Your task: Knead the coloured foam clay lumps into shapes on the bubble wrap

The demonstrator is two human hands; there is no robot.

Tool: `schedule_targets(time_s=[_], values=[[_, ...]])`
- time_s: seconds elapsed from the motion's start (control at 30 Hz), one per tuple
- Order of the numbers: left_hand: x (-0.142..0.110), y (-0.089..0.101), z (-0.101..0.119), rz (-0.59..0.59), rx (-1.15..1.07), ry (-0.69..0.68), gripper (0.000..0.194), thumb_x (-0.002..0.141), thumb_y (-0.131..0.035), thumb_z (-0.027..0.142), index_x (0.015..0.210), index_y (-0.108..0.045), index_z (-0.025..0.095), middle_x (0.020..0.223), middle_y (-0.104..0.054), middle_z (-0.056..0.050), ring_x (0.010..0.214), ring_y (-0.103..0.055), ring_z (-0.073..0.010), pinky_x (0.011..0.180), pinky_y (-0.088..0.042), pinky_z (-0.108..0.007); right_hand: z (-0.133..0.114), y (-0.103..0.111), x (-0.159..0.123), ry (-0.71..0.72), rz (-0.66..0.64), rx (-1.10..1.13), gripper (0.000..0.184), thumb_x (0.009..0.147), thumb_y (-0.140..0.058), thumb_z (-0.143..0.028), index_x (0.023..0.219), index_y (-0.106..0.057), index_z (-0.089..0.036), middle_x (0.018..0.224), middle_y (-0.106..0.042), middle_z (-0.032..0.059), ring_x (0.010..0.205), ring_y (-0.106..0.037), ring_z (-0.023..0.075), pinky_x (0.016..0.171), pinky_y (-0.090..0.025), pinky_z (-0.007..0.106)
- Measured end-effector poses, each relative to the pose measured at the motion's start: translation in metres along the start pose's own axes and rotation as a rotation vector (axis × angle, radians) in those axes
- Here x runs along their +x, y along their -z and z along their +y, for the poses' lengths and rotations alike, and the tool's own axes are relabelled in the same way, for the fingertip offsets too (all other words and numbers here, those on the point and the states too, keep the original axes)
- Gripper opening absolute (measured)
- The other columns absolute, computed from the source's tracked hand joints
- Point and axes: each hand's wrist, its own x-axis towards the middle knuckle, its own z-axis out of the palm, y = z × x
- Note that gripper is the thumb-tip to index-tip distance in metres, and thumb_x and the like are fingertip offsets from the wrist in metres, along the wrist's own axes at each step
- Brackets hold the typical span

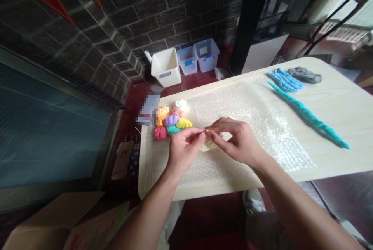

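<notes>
Table [344,98] with bubble wrap [244,102] spread over it suits light, steady pressure, since the wrap could slip. A teal roll [311,116] lies at right, out of the way. Left hand [184,146] and right hand [240,141] pinch narrowly; coloured lumps [171,120] crowd the left hand's far side. Beneath them lies the pale yellow piece [207,146]; a tiny yellowish bit [206,131] between their tips calls for gentle, even pinching.

Pale-yellow piece [207,146] | soft-looking, crumpled | small bit pinched between the fingertips [202,136] of my left hand [183,146] and right hand [239,140] | wider part just below those fingertips, on my side | partly hidden by my right thumb [220,142]
</notes>
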Motion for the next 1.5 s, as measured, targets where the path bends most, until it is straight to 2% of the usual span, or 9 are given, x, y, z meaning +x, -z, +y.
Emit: schedule_targets(time_s=[0.17,0.27,0.4,0.53,0.67,0.8,1.1,1.33,1.5], values=[[0.000,0.000,0.000,-0.007,0.021,-0.004,0.014,0.087,-0.079,0.028,0.092,-0.081,0.015,0.087,-0.082,-0.008,0.077,-0.075,-0.0193,0.072,-0.058,-0.027,0.002,-0.003,-0.002,-0.104,0.029,0.095,0.014,0.098,-0.070,-0.031,0.094,-0.081,-0.021,0.088,-0.077,0.0078,0.079,-0.071,0.0217,0.065,-0.053,0.032],[0.000,0.000,0.000,-0.013,0.022,-0.004,0.013,0.087,-0.079,0.028,0.091,-0.081,0.015,0.087,-0.082,-0.008,0.076,-0.075,-0.0189,0.072,-0.058,-0.027,0.005,-0.006,-0.002,-0.190,0.053,0.233,0.015,0.095,-0.075,-0.034,0.091,-0.077,-0.020,0.086,-0.075,0.0071,0.077,-0.068,0.0201,0.067,-0.053,0.032],[-0.001,-0.001,0.001,-0.025,0.016,0.015,0.014,0.087,-0.080,0.030,0.090,-0.081,0.016,0.086,-0.081,-0.007,0.076,-0.075,-0.0192,0.072,-0.057,-0.027,0.007,-0.009,-0.001,-0.325,0.057,0.505,0.026,0.088,-0.084,-0.040,0.097,-0.074,-0.018,0.084,-0.071,0.0045,0.073,-0.065,0.0170,0.065,-0.053,0.030],[-0.001,0.000,0.002,-0.022,0.011,0.024,0.016,0.086,-0.081,0.030,0.092,-0.081,0.016,0.089,-0.082,-0.008,0.079,-0.075,-0.0195,0.074,-0.058,-0.027,0.006,-0.005,0.000,-0.386,0.004,0.529,0.033,0.087,-0.084,-0.045,0.102,-0.080,-0.016,0.093,-0.077,0.0083,0.081,-0.070,0.0198,0.070,-0.056,0.032],[0.001,0.001,0.004,0.017,0.017,0.018,0.015,0.084,-0.083,0.030,0.089,-0.081,0.016,0.087,-0.082,-0.007,0.077,-0.075,-0.0189,0.073,-0.058,-0.027,0.005,-0.001,0.000,-0.368,-0.012,0.548,0.030,0.090,-0.081,-0.045,0.093,-0.082,-0.016,0.090,-0.079,0.0088,0.079,-0.069,0.0195,0.070,-0.055,0.032],[0.000,0.000,0.004,-0.005,0.023,0.025,0.015,0.086,-0.081,0.030,0.090,-0.080,0.016,0.087,-0.082,-0.007,0.077,-0.075,-0.0186,0.073,-0.058,-0.027,0.007,-0.003,0.000,-0.338,0.007,0.500,0.029,0.091,-0.080,-0.044,0.090,-0.079,-0.015,0.082,-0.076,0.0069,0.071,-0.066,0.0171,0.064,-0.053,0.030],[-0.002,0.000,-0.001,-0.019,0.037,0.003,0.021,0.090,-0.080,0.036,0.095,-0.082,0.016,0.091,-0.082,-0.008,0.081,-0.076,-0.0202,0.074,-0.058,-0.028,0.011,-0.008,-0.003,-0.280,0.056,0.419,0.026,0.093,-0.080,-0.043,0.097,-0.081,-0.017,0.090,-0.081,0.0088,0.079,-0.074,0.0205,0.070,-0.060,0.032],[-0.003,-0.002,0.003,0.007,0.041,0.020,0.018,0.091,-0.078,0.032,0.092,-0.077,0.015,0.089,-0.081,-0.007,0.079,-0.075,-0.0187,0.074,-0.058,-0.026,0.008,-0.007,-0.002,-0.294,0.029,0.414,0.022,0.094,-0.077,-0.037,0.092,-0.080,-0.015,0.086,-0.081,0.0089,0.073,-0.072,0.0190,0.065,-0.056,0.031],[-0.002,-0.003,-0.001,-0.034,-0.014,0.011,0.023,0.091,-0.080,0.034,0.105,-0.078,0.016,0.099,-0.082,-0.009,0.088,-0.077,-0.0202,0.081,-0.060,-0.028,0.006,-0.008,-0.002,-0.288,-0.016,0.384,0.018,0.099,-0.070,-0.034,0.096,-0.074,-0.017,0.086,-0.075,0.0064,0.073,-0.068,0.0171,0.062,-0.052,0.028]])
